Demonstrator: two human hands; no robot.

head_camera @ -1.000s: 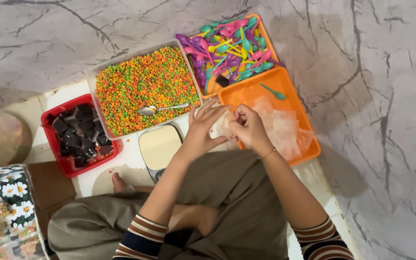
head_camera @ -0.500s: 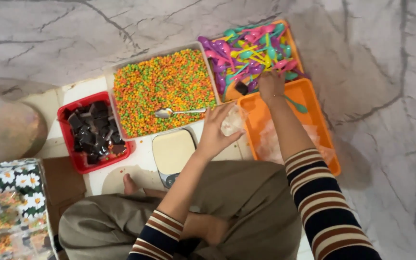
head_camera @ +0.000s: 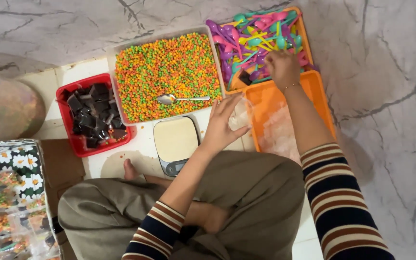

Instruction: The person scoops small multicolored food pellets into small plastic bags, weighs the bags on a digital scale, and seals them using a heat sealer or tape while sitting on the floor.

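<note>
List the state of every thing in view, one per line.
Left hand: holding a small clear plastic bag.
Right hand: reaching into the orange tray of coloured plastic spoons.
White tray of coloured pellets: full, metal spoon lying on top.
Red tub of dark blocks: filled.

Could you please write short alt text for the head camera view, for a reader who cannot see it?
A seated person reaches the right hand into a tray of coloured plastic spoons while the left hand holds a small clear bag. Nearby on the floor are a tray of colourful pellets with a metal spoon, a kitchen scale and a red tub of dark cubes.
</note>
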